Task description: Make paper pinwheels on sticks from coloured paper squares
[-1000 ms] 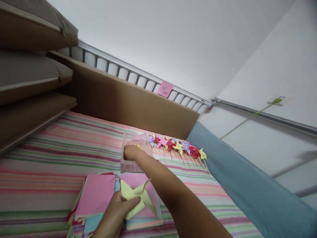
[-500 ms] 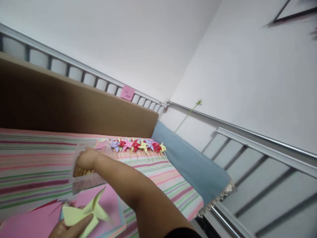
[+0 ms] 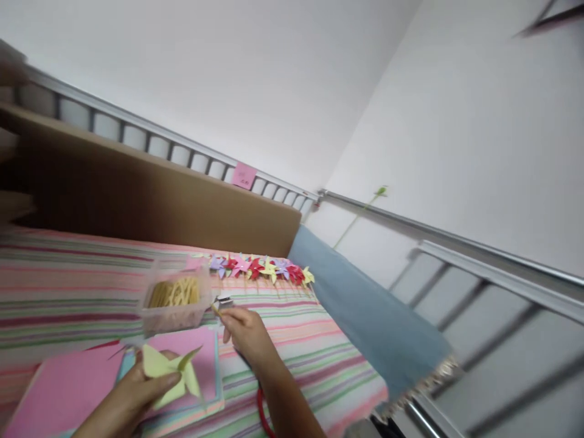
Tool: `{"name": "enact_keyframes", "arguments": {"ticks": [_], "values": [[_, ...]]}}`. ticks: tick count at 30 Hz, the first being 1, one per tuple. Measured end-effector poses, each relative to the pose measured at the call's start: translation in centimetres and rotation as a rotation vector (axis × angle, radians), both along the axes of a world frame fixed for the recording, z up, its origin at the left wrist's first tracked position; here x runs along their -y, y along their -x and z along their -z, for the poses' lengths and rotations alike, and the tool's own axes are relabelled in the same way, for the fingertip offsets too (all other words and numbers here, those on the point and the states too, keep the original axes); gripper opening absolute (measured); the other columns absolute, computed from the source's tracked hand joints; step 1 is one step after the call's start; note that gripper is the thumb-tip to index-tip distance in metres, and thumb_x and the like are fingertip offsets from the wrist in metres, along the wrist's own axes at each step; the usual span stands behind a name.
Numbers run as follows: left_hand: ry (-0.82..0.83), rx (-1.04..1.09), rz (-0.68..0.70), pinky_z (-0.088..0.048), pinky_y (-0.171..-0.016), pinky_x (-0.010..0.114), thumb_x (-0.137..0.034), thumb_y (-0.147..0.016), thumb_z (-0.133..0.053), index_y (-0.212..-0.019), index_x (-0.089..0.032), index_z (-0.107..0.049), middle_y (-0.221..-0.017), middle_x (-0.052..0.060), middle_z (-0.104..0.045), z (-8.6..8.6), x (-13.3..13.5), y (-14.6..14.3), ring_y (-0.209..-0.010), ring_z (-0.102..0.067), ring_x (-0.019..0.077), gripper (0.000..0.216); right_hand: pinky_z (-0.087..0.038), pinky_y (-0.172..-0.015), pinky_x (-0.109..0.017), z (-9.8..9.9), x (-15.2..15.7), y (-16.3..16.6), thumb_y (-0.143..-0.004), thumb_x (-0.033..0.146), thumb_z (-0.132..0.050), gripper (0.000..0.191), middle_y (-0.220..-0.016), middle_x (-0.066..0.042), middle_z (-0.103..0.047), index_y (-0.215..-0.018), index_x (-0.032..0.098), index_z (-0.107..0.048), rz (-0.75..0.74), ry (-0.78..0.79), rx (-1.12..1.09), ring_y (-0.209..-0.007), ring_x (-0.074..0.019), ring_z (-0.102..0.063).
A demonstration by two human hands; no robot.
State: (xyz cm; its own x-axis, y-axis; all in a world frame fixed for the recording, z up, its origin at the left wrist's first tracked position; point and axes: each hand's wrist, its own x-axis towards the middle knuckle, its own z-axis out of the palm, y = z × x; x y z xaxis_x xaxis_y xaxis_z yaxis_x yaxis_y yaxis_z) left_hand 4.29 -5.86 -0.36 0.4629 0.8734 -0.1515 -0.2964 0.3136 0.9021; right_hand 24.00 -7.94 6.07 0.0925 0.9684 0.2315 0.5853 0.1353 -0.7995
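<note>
My left hand (image 3: 148,383) is closed, pinching a pale yellow folded-paper pinwheel (image 3: 176,371) between thumb and fingers, above pink paper sheets (image 3: 207,353). My right hand (image 3: 244,328) is closed with the fingertips on a thin wooden stick (image 3: 216,310), whose short end points up and left. Just left of it stands a clear plastic box (image 3: 173,316) with many wooden sticks (image 3: 182,292) in it. A small silver and dark object (image 3: 223,300) lies beyond my right fingertips; its kind is unclear.
A row of finished paper pinwheels (image 3: 255,267) in several colours lies at the back of the striped cloth (image 3: 82,286). A cardboard panel (image 3: 159,201) stands behind. A red loop-shaped handle (image 3: 262,413) shows beside my right forearm. Blue cloth (image 3: 356,310) hangs on the right.
My right hand has come out of the plastic box and moved right, with a wooden stick in its fingers. My left hand still holds the pinwheel. The view has shifted slightly.
</note>
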Motion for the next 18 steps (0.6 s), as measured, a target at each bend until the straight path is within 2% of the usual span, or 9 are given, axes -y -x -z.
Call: {"name": "enact_keyframes", "arguments": {"ticks": [2, 5, 10, 14, 18], "values": [[-0.030, -0.012, 0.007, -0.048, -0.079, 0.039, -0.039, -0.052, -0.080, -0.073, -0.017, -0.069, -0.070, 0.003, -0.066, -0.8, 0.8, -0.6, -0.079, -0.062, 0.0267, 0.032, -0.032, -0.041, -0.019, 2.6, 0.5, 0.1, -0.083, 0.041, -0.053, 0.033, -0.054, 0.004, -0.055, -0.096, 0.014, -0.068, -0.002, 0.105, -0.352, -0.040, -0.0068, -0.040], [-0.080, -0.033, 0.012, -0.048, -0.070, 0.034, -0.037, -0.053, -0.080, -0.066, -0.016, -0.066, -0.067, 0.003, -0.063, -0.9, 0.9, -1.9, -0.070, -0.059, 0.0216, 0.028, -0.031, -0.041, -0.018, 4.2, 0.5, 0.4, -0.072, 0.040, -0.064, 0.029, -0.061, 0.002, -0.058, -0.084, 0.014, -0.067, -0.034, 0.165, -0.671, -0.045, -0.0065, -0.044], [-0.204, -0.199, 0.031, -0.041, -0.058, 0.025, -0.034, -0.064, -0.077, -0.071, -0.016, -0.067, -0.063, 0.000, -0.060, -0.6, -1.1, -3.5, -0.061, -0.051, 0.0146, 0.021, -0.027, -0.041, -0.017, 4.2, -0.5, -0.9, -0.072, 0.030, -0.064, 0.017, -0.065, 0.000, -0.060, -0.077, 0.015, -0.067, -0.061, 0.176, -0.808, -0.048, -0.0059, -0.043], [-0.351, -0.256, 0.094, -0.043, -0.063, 0.026, -0.032, -0.072, -0.071, -0.073, -0.018, -0.070, -0.068, 0.002, -0.063, -0.9, -2.5, -4.6, -0.067, -0.055, 0.0160, 0.014, -0.032, -0.045, -0.019, 5.0, -1.1, -1.9, -0.075, 0.030, -0.063, 0.015, -0.059, 0.003, -0.056, -0.075, 0.016, -0.069, -0.067, 0.202, -0.805, -0.047, -0.0067, -0.043], [-0.525, -0.293, 0.150, -0.045, -0.071, 0.028, -0.027, -0.077, -0.067, -0.073, -0.021, -0.071, -0.074, 0.004, -0.068, -1.0, -3.1, -5.3, -0.074, -0.060, 0.0187, 0.009, -0.039, -0.053, -0.021, 5.9, -1.4, -2.0, -0.070, 0.028, -0.067, 0.012, -0.064, 0.001, -0.062, -0.074, 0.017, -0.070, -0.063, 0.224, -0.855, -0.055, -0.0096, -0.052]]}}
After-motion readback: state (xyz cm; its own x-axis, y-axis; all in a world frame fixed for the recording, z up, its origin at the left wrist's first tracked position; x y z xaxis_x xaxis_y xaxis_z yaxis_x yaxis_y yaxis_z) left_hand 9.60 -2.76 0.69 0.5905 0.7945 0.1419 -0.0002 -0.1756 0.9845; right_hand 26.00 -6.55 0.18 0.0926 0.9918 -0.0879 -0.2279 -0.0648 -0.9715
